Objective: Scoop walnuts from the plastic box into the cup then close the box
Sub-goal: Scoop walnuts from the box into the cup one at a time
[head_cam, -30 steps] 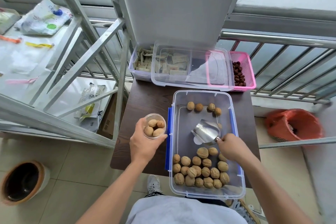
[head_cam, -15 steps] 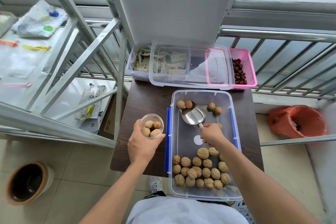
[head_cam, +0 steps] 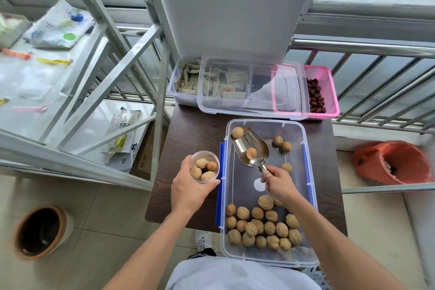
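Head view: right hand [head_cam: 280, 183] grips scoop [head_cam: 250, 148], now loaded with one walnut [head_cam: 251, 153]; left hand [head_cam: 188, 193] holds cup [head_cam: 204, 167] beside box [head_cam: 263, 120], awaiting the pour.

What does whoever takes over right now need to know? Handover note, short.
Left hand holds the cup beside the box; about four walnuts in it.
Right hand grips the scoop at the box's far end, one walnut in it.
Done: cup partly filled.
Left: tip this one in, scoop more from the near pile, then close the box; a clear lid lies beyond it.
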### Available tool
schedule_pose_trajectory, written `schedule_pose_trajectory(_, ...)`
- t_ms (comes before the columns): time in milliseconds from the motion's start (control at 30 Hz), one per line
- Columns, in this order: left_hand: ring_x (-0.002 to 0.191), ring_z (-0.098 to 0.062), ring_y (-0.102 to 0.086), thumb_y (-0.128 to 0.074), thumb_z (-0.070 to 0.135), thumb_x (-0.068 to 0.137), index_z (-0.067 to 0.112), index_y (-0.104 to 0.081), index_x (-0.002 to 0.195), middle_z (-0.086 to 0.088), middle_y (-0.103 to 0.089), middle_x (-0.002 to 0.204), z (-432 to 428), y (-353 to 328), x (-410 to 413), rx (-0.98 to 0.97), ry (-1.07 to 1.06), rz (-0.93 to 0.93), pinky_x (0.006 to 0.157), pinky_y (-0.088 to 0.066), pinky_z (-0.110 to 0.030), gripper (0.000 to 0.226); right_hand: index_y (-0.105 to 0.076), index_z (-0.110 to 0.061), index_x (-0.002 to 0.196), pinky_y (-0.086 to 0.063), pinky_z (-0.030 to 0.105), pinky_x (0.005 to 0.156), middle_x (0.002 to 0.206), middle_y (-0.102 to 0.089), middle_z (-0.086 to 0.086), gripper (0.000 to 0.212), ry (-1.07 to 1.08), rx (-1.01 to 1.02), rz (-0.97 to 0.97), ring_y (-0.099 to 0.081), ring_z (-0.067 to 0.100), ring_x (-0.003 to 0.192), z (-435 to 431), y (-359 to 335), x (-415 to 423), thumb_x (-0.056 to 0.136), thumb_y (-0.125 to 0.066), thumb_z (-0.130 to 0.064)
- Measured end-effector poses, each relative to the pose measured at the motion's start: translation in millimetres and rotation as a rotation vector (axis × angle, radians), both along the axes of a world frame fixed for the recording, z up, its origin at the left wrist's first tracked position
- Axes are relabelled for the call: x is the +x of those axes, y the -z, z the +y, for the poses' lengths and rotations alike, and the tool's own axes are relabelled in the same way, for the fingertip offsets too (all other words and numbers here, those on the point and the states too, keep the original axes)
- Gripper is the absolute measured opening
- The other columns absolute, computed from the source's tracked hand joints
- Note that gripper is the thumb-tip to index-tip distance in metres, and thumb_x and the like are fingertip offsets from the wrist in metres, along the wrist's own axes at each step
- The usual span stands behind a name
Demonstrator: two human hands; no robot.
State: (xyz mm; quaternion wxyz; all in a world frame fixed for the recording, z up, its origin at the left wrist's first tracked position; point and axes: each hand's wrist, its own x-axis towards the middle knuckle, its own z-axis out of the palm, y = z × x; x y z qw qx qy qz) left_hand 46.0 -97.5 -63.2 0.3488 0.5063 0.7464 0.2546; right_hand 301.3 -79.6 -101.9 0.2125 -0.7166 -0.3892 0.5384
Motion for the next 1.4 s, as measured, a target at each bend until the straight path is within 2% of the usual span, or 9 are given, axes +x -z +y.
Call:
schedule_pose_trajectory(167,0.102,-0.002,-0.053,-0.094,0.045,0.059,0.039,-0.047,0.132,0.032,-0.049,0.102,1.3,-3.3,-1.8,0.005,0.035,-0.010,0.086,-0.041,-0.022,0.088,-0.064,-0.004,0.078,-0.038,0.035,0.062,0.068,-0.056,0.005,0.030,-0.167,0.078,-0.100,-0.047,0.020,0.061,-10.2,-44.7,20.4,0.102,-0.050,-0.016)
schedule_pose_trajectory(367,0.102,-0.006,-0.064,-0.091,0.051,0.055,0.049,-0.048,0.125,0.020,-0.067,0.108,0.0,-0.8,-4.4,-0.003,0.052,-0.024,0.087,-0.052,-0.029,0.082,-0.063,-0.011,0.067,-0.035,0.036,0.056,0.062,-0.048,-0.003,0.037,-0.418,0.049,-0.132,-0.041,0.019,0.054,-20.4,-115.5,32.7,0.100,-0.056,-0.024)
schedule_pose_trajectory(500,0.092,-0.001,-0.063,-0.089,0.046,0.058,0.048,-0.050,0.114,0.021,-0.067,0.099,-3.2,-3.0,-2.4,0.016,0.069,-0.043,0.076,-0.049,-0.024,0.068,-0.063,-0.009,0.073,-0.036,0.035,0.056,0.066,-0.055,0.008,0.039,-0.543,0.062,-0.174,-0.041,0.016,0.052,-19.0,-151.9,13.3,0.099,-0.055,-0.036)
schedule_pose_trajectory(567,0.088,0.001,-0.064,-0.089,0.044,0.060,0.046,-0.051,0.111,0.021,-0.068,0.095,-4.5,-2.7,-2.3,0.029,0.078,-0.045,0.073,-0.050,-0.023,0.064,-0.064,-0.010,0.072,-0.037,0.030,0.055,0.057,-0.060,-0.001,0.038,-0.578,0.054,-0.213,-0.040,0.010,0.048,-17.4,-168.2,0.4,0.099,-0.055,-0.034)
schedule_pose_trajectory(667,0.085,0.005,-0.063,-0.088,0.042,0.062,0.048,-0.051,0.110,0.024,-0.067,0.093,-5.9,-4.1,-2.7,0.039,0.079,-0.038,0.071,-0.049,-0.021,0.061,-0.056,-0.017,0.059,-0.033,0.027,0.051,0.040,-0.050,-0.012,0.044,-0.607,0.059,-0.268,-0.036,0.007,0.040,-16.1,-185.8,-15.4,0.100,-0.054,-0.032)
schedule_pose_trajectory(867,0.089,0.001,-0.063,-0.090,0.045,0.058,0.052,-0.045,0.112,0.020,-0.066,0.096,-11.6,-3.4,-6.3,0.042,0.061,-0.045,0.076,-0.048,-0.018,0.070,-0.060,-0.007,0.065,-0.031,0.024,0.048,0.041,-0.045,-0.010,0.043,-0.573,0.055,-0.287,-0.033,0.006,0.041,-16.7,-200.3,-5.8,0.100,-0.056,-0.032)
schedule_pose_trajectory(1033,0.099,-0.005,-0.064,-0.092,0.051,0.054,0.048,-0.047,0.122,0.019,-0.067,0.106,-12.6,1.3,-9.9,0.025,0.027,-0.039,0.088,-0.052,-0.027,0.083,-0.064,0.003,0.066,-0.021,0.026,0.046,0.046,-0.036,0.000,0.046,-0.330,0.048,-0.268,-0.026,0.015,0.042,-18.9,-185.9,30.2,0.098,-0.061,-0.030)
schedule_pose_trajectory(1233,0.095,-0.013,-0.065,-0.092,0.048,0.057,0.042,-0.052,0.113,0.021,-0.063,0.101,-8.8,-0.2,-4.9,0.055,-0.137,-0.032,0.080,-0.046,-0.027,0.069,-0.057,-0.010,0.054,-0.022,0.027,0.049,0.045,-0.037,0.002,0.048,-0.184,-0.090,-0.350,-0.030,0.018,0.043,-27.9,-143.7,57.2,0.098,-0.059,-0.029)
schedule_pose_trajectory(1400,0.095,-0.013,-0.061,-0.092,0.054,0.058,0.042,-0.050,0.115,0.018,-0.062,0.103,-2.0,-1.8,-3.7,0.067,-0.128,0.004,0.083,-0.049,-0.030,0.072,-0.047,-0.010,0.063,-0.024,0.025,0.049,0.053,-0.035,0.007,0.033,-0.122,-0.219,-0.355,-0.030,0.020,0.049,-40.9,-108.8,56.8,0.096,-0.053,-0.013)
